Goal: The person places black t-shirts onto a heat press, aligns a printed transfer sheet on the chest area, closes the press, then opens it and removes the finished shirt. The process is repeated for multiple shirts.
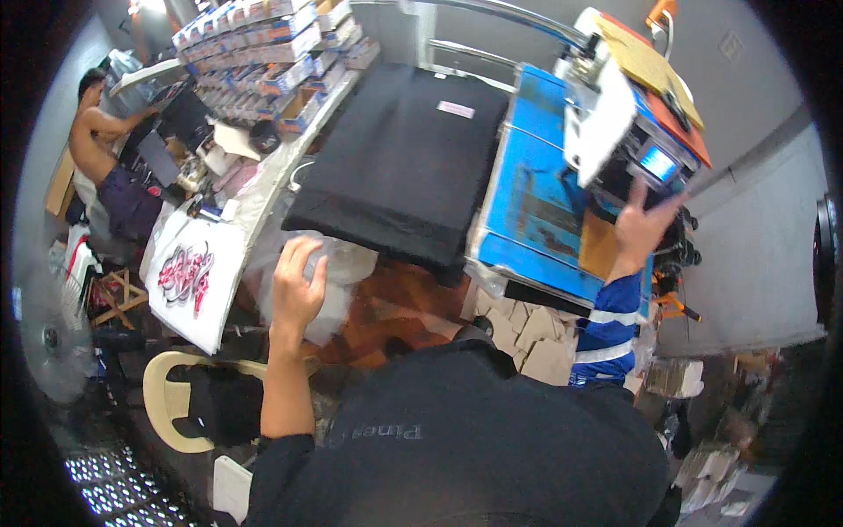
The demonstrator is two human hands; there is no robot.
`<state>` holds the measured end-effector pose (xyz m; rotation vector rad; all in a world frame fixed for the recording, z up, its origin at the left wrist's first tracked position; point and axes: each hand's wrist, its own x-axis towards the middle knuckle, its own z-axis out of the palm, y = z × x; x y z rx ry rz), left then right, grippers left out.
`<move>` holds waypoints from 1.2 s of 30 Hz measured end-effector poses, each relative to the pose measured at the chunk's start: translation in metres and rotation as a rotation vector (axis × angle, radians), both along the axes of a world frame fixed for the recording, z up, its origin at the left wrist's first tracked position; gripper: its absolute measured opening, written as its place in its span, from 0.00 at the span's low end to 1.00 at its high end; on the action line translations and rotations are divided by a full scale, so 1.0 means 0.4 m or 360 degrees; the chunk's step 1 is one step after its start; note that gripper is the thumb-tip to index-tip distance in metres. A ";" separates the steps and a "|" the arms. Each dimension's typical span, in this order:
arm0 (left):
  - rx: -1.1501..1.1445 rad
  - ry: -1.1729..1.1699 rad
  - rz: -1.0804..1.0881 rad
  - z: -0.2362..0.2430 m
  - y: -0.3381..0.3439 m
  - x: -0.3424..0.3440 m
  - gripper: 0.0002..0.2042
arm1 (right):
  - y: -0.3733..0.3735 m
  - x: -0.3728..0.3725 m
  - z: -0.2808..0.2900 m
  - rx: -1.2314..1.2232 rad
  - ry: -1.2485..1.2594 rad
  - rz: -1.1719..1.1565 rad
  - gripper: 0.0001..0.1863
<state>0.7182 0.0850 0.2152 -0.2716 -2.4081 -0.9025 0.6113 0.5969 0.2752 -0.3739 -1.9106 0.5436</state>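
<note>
My left hand (299, 283) is raised in front of the near left corner of a wide, flat pad covered in black cloth (395, 167). Its fingers are loosely curved and apart, with nothing visible in them. A small pale pink label (456, 109) lies on the far part of the cloth. On the right, my right hand (639, 227) is in front of a machine's control box with a small lit screen (658, 163). Its fingers are spread and somewhat blurred, one pointing up just below the screen; whether it touches the box I cannot tell.
A blue table (531, 189) stands under the machine. At left, a long bench carries stacked small boxes (255, 61) and a white sheet with a red and black print (189, 277). A cream plastic chair (167, 404) stands near me. Another person (105, 158) works at far left.
</note>
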 end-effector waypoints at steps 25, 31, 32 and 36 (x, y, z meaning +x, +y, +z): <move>-0.0131 -0.0197 -0.0026 -0.198 -0.152 -0.546 0.06 | 0.174 -0.034 -0.028 -0.0485 0.0381 -0.0052 0.33; 0.0194 -0.0940 0.0338 -0.425 -0.400 -0.970 0.27 | 0.257 0.003 -0.039 -0.0105 0.0079 -0.0167 0.28; 0.0766 -0.1303 0.0241 -0.479 -0.435 -1.035 0.32 | 0.201 0.015 -0.016 0.0161 -0.0191 -0.0633 0.24; 0.1950 -0.2117 -0.0532 -0.554 -0.392 -1.218 0.47 | -0.105 0.085 -0.017 0.0552 -0.0235 -0.0768 0.15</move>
